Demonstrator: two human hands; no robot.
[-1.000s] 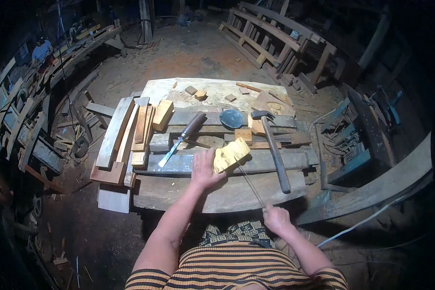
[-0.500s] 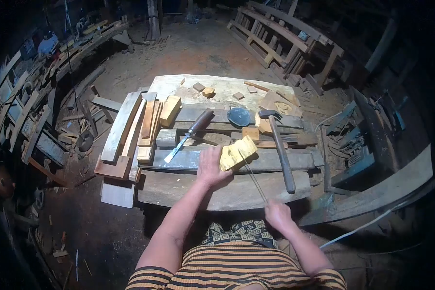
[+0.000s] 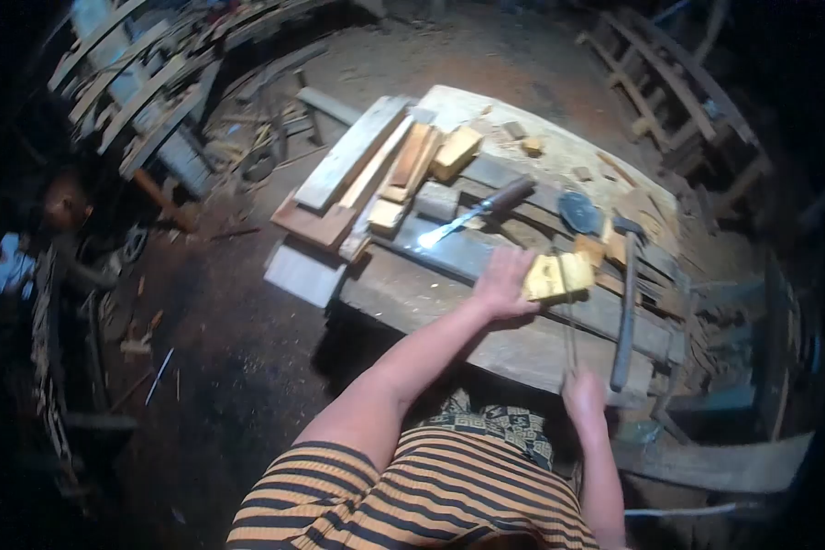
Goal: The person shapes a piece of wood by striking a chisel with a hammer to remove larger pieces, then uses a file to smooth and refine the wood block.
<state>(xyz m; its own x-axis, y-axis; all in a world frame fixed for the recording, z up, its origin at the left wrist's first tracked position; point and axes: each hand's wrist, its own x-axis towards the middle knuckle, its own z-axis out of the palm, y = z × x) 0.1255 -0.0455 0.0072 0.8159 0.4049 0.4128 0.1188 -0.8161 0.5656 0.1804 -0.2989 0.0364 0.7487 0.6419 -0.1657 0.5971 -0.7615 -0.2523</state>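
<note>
My left hand (image 3: 506, 282) grips the near-left end of a yellow wooden block (image 3: 548, 278) on the bench. In my right hand (image 3: 584, 396), fingers wrapped round its lower end, is a long thin rod-like tool (image 3: 570, 341); its exact kind is too blurred to tell. Its far end lies across the block. A chisel (image 3: 478, 214) with a dark wooden handle rests beyond my left hand, blade pointing left. To the right of the block lies a hammer (image 3: 625, 307) with a long wooden handle.
The bench (image 3: 431, 298) is made of rough planks. Stacked wood pieces (image 3: 353, 160) lie on its left side. A dark round dish (image 3: 578, 212) and small wooden offcuts (image 3: 532, 146) sit farther back. Wooden racks (image 3: 665, 78) and scrap timber (image 3: 156, 73) stand around the floor.
My view has turned and tilted, shifting the bench rightward in the picture. My left hand still grips the block, and the thin tool still lies across it in my right hand.
</note>
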